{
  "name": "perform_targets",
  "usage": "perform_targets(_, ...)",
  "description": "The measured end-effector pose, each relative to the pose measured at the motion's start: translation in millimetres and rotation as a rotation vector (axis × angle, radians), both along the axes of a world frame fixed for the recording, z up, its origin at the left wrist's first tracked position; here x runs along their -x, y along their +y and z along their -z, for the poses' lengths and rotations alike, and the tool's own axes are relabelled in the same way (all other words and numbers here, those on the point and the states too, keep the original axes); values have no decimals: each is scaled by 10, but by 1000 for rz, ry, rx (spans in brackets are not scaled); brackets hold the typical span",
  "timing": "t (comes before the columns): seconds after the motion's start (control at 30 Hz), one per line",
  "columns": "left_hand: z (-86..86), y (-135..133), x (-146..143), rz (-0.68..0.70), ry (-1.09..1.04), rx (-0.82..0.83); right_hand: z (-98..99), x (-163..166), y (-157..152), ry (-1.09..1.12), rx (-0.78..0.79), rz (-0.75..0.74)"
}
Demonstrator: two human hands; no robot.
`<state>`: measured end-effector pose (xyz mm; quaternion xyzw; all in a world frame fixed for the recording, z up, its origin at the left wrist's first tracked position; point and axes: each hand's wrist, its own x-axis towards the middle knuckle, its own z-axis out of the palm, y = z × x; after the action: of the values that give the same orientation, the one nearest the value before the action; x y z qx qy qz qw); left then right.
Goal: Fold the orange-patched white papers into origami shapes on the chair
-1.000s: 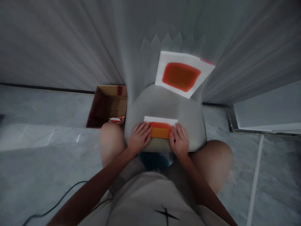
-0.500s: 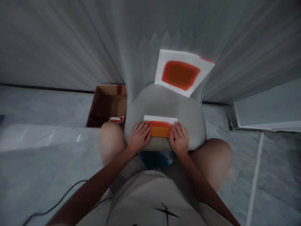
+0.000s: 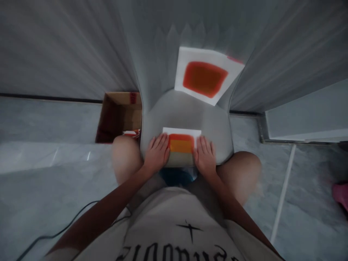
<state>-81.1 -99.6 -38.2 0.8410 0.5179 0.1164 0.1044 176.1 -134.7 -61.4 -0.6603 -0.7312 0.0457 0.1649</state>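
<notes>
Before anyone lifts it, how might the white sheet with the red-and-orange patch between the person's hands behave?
The sheet looks thin, so it is probably light. It may also flex, as it seems papery. Lying on the grey chair seat, with the left hand and right hand at its ends, it seems unlikely to tip.

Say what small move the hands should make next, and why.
Perhaps slide the left hand inward over the near sheet to press its middle, with the right hand steadying it: each hand rests at one end, leaving the orange middle uncovered on the chair seat.
</notes>
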Motion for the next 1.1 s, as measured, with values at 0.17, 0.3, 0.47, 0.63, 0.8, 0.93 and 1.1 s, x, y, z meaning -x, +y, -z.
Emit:
perform_targets(0.17,41,6,-11,2,-20,5,-34,-25,-34,-18,69,16)
perform_targets(0.3,69,4,-22,9,-36,-11,-58,-34,-50,6,53,40)
perform_targets(0.47,77,-9,-24,3,-59,-22,-285,350,-102,28,-56,-14)
perform_targets(0.63,90,-9,-13,7,-79,-17,-280,924,-68,16,105,-219)
perform_targets(0.8,58,-12,-23,-5,-77,-32,-82,644,-236,-28,155,-218)
perform_targets(0.93,32,-16,-21,-4,-64,-29,-18,171,-496,-73,133,-57)
perform_targets(1.1,57,-4,-25,3,-32,-20,28,109,-579,-72,132,-23)
